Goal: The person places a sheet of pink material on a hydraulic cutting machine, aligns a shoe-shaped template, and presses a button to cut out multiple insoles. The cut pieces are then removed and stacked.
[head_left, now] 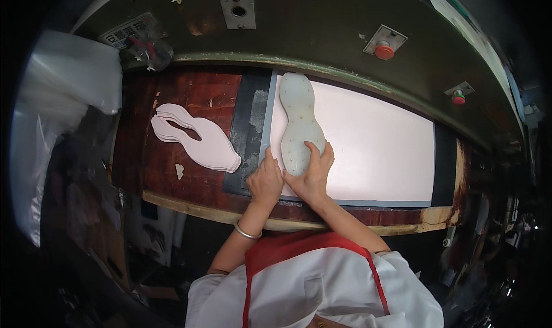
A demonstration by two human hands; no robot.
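A pale grey-white, sole-shaped die, dotted with small marks, lies lengthwise along the left part of a pale pink sheet. My right hand grips the die's near end, its thumb and fingers spread over the top and sides. Just to the left, my left hand has its fingers drawn together at the sheet's left edge, beside the die; whatever is between them is hidden. On the reddish-brown table at the left rests a stack of pink cut pieces, each with a long slot.
Beneath the sheet are a blue-grey board and a black strip. A green machine beam spans the far side, carrying red push buttons. Clear plastic sheeting hangs at the left. A small scrap lies near the stack.
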